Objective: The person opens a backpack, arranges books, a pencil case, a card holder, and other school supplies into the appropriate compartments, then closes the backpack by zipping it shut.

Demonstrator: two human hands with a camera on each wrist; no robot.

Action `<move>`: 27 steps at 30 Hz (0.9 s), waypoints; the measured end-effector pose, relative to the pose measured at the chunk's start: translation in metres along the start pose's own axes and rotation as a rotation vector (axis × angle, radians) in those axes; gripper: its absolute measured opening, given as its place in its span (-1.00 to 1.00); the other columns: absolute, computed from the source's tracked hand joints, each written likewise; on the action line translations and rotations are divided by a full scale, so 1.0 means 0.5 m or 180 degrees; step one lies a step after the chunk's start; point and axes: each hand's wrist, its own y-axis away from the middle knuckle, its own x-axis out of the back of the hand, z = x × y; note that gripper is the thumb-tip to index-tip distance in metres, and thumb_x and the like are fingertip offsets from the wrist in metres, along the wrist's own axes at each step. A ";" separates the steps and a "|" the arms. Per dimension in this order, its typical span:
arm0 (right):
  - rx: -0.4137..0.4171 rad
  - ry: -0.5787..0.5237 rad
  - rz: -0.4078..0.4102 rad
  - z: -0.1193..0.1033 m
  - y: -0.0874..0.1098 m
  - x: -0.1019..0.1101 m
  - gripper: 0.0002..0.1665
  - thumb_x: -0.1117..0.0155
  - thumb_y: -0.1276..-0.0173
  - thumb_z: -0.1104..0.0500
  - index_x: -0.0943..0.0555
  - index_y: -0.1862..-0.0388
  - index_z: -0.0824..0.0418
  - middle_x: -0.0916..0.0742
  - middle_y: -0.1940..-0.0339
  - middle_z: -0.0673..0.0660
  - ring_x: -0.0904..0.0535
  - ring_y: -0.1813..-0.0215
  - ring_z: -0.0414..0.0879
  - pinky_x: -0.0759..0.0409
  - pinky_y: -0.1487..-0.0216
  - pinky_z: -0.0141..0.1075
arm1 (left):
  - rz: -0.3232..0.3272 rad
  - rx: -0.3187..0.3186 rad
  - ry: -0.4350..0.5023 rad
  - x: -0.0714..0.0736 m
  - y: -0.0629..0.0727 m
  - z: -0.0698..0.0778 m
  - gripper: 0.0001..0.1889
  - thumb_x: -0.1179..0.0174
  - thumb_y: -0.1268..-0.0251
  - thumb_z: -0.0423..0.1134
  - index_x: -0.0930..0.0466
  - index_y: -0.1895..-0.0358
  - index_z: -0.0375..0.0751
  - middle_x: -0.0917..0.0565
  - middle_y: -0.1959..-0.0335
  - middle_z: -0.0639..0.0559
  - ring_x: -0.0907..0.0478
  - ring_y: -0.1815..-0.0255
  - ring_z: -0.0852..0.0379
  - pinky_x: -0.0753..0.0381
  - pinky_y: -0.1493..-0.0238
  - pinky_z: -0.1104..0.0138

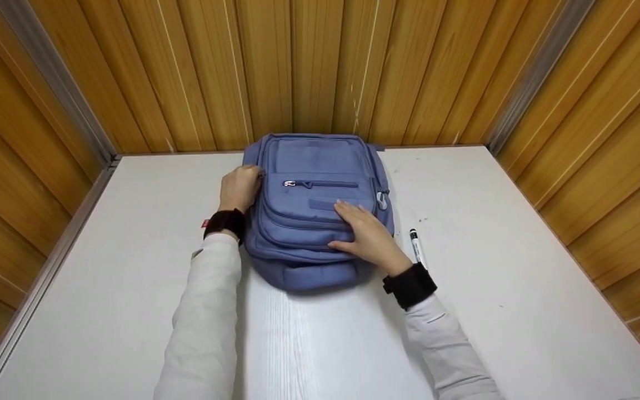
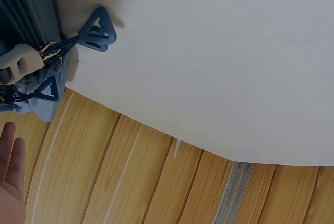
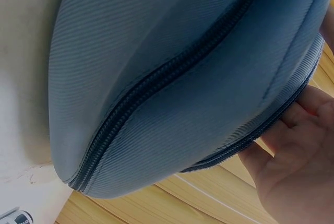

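Observation:
A blue backpack [image 1: 320, 158] lies on the white table with its zippered front pocket facing up. My left hand [image 1: 239, 188] has its fingers curled at the bag's left edge, pinching what looks like a zipper pull; the fingertips are partly hidden. Triangular zipper pulls [image 2: 99, 30] hang by the bag's side in the left wrist view, beside a beige piece [image 2: 23, 62]. My right hand [image 1: 370, 236] rests on the lower right of the bag's front with fingers spread. In the right wrist view its fingers touch the fabric near a dark zipper [image 3: 151, 80].
A white marker with a black cap [image 1: 415, 244] lies on the table [image 1: 520, 233] right of the bag. Wood-patterned panels [image 1: 314, 72] wall in the back and both sides, with metal posts [image 1: 531, 78] at the corners. A white tag [image 1: 381, 200] hangs at the bag's right side.

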 end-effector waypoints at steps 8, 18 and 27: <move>-0.0010 0.0001 0.0040 0.001 0.002 -0.003 0.06 -0.49 -0.27 -0.15 -0.30 -0.55 0.38 -0.42 -0.57 0.32 -0.32 -0.63 0.17 -0.09 -0.71 0.05 | 0.0025 -0.0102 -0.0045 0.004 0.006 -0.007 -0.89 -0.26 -0.33 -0.35 -0.77 0.30 -0.26 -0.81 0.31 -0.24 -0.76 0.26 -0.28 -0.70 0.22 -0.12; -0.0017 0.0047 0.0032 -0.002 0.001 -0.004 0.04 -0.48 -0.28 -0.14 -0.31 -0.54 0.39 -0.43 -0.56 0.33 -0.33 -0.62 0.18 -0.12 -0.70 0.05 | 0.0021 -0.0560 -0.0306 0.014 0.027 -0.018 -0.84 -0.17 -0.37 -0.44 -0.74 0.33 -0.31 -0.76 0.42 -0.20 -0.72 0.42 -0.20 -0.70 0.37 -0.04; -0.0065 0.0078 0.0045 -0.003 0.002 0.000 0.04 -0.48 -0.27 -0.15 -0.31 -0.54 0.37 -0.41 -0.57 0.32 -0.33 -0.62 0.19 -0.14 -0.69 0.05 | 0.0018 -0.0708 -0.0340 0.037 0.047 -0.012 -0.84 -0.19 -0.38 -0.39 -0.76 0.32 -0.28 -0.78 0.42 -0.15 -0.72 0.43 -0.14 -0.69 0.40 0.01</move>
